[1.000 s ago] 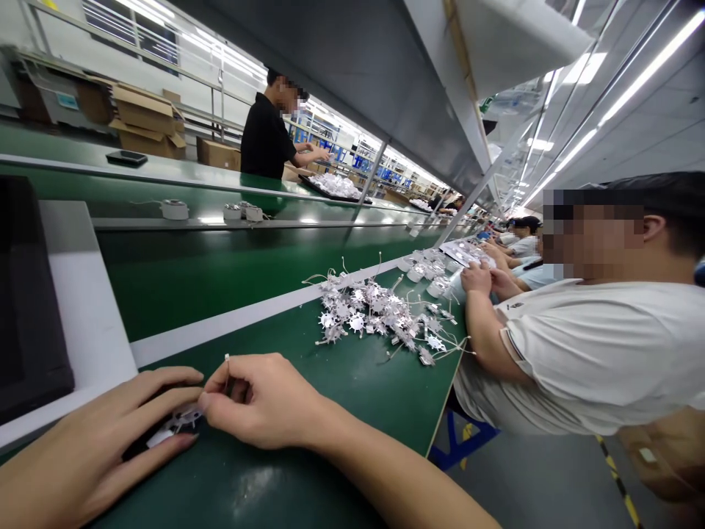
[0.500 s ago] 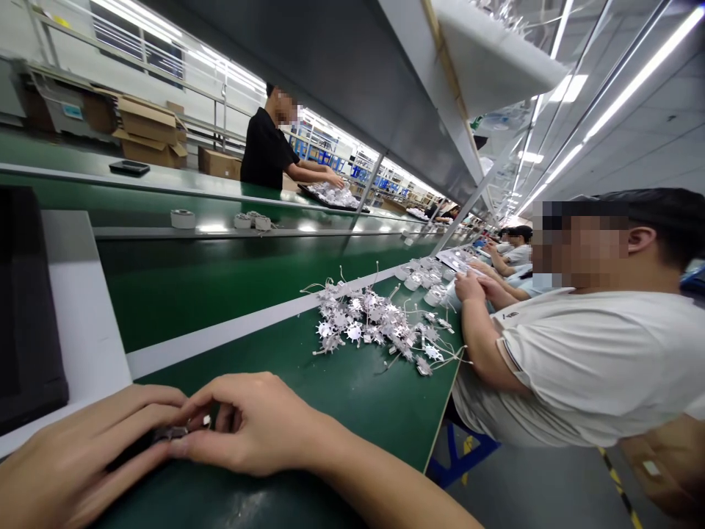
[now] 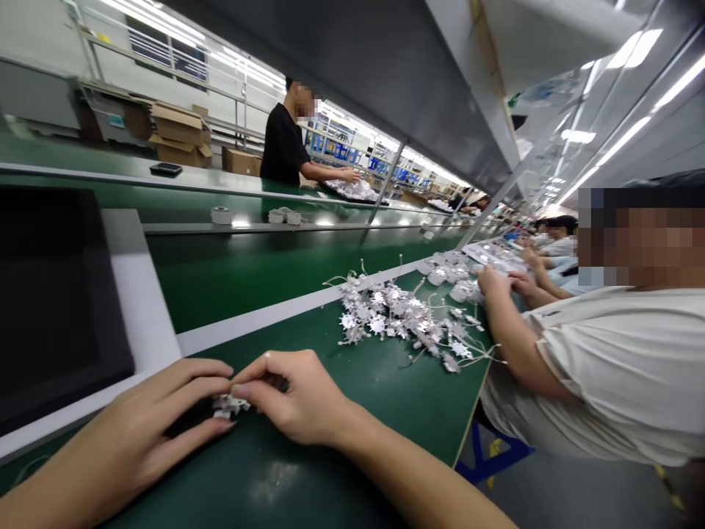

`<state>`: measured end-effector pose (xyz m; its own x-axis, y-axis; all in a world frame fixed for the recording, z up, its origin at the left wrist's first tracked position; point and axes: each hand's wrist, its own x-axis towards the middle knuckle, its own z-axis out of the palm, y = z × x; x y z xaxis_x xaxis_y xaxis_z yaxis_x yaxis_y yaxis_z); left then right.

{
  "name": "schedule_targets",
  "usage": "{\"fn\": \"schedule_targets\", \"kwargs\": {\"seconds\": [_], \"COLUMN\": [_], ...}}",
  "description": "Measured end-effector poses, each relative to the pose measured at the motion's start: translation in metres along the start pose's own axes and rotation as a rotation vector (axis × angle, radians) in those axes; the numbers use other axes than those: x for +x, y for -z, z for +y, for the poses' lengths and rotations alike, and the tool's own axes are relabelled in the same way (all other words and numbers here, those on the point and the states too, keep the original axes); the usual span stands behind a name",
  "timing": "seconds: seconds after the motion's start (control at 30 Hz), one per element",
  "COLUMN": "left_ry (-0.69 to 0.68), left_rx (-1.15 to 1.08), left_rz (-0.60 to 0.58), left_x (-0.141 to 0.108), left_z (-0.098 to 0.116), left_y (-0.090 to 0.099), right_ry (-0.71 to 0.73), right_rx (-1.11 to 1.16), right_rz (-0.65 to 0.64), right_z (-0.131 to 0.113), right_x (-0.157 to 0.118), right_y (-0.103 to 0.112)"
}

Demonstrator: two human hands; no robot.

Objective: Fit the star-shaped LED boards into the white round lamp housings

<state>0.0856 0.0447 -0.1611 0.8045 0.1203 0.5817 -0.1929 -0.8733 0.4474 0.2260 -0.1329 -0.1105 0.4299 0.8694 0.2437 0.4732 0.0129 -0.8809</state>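
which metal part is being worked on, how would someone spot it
On the green bench, look at the near edge where the left hand and right hand meet. The star-shaped part is pinched between their fingertips, alone, apart from the pile farther along.

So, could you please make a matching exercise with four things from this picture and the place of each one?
Things:
1. small silver part
2. pile of silver parts
3. black phone
4. cardboard boxes

Places:
A. on the far green bench, at the left
B. between the left hand and the right hand
C. behind the far bench, by the wall
D. on the near green table, beside the co-worker's arm

Pairs: 1-B, 2-D, 3-A, 4-C
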Motion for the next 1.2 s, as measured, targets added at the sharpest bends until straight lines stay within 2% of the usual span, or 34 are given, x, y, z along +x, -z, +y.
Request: {"fn": "schedule_targets", "kwargs": {"seconds": [0.13, 0.23, 0.47, 0.63, 1.07, 1.2], "left_ry": [-0.116, -0.175, -0.103, -0.098, -0.057, -0.026], "left_rx": [0.004, 0.035, 0.037, 0.018, -0.061, -0.094], "left_rz": [-0.089, -0.053, -0.034, -0.003, 0.059, 0.035], "left_x": [0.008, 0.013, 0.014, 0.015, 0.018, 0.017], "left_z": [0.009, 0.014, 0.017, 0.018, 0.022, 0.021], "left_y": [0.012, 0.017, 0.019, 0.019, 0.02, 0.02], "right_ry": [0.108, 0.123, 0.266, 0.27, 0.307, 0.275], "right_rx": [0.028, 0.049, 0.0, -0.005, -0.03, -0.001], "right_rz": [0.01, -0.012, -0.154, -0.194, -0.18, -0.093], "right_z": [-0.001, -0.002, -0.004, -0.001, -0.002, -0.003], "right_x": [-0.002, -0.004, -0.007, -0.007, -0.006, -0.005], "right_y": [0.001, 0.003, 0.005, 0.004, 0.004, 0.003]}}
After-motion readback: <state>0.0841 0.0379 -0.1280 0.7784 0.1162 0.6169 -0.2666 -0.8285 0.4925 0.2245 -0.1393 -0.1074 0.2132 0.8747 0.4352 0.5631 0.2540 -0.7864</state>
